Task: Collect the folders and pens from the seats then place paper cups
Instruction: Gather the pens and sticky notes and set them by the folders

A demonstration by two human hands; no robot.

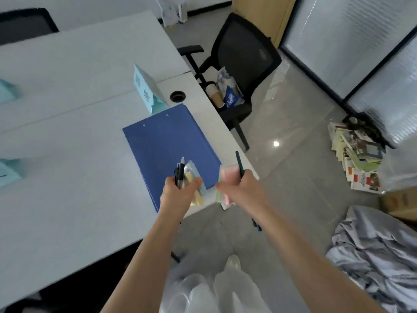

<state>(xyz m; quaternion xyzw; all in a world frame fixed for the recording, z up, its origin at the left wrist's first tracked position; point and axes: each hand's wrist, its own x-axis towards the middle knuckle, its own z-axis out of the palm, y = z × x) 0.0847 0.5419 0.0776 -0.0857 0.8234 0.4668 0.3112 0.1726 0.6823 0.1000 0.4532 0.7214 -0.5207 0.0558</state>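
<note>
A blue folder [167,141] lies on the white table [67,154] near its right edge. Over the folder's near corner, my left hand [178,193] grips several dark pens [179,172] together with yellow and pale sticky-note pads [196,195]. My right hand [239,188] is just past the table edge, holding a dark pen [239,164] and a pink and green pad [228,177]. Paper cups [214,94] lie on the seat of the black chair [243,64] beyond the table, beside some packets.
A teal name card [147,89] stands behind the folder, next to a cable hole [177,96]. More teal cards [9,175] sit at the table's left. A stack of booklets [356,159] and crumpled grey cloth [379,251] lie on the floor at right.
</note>
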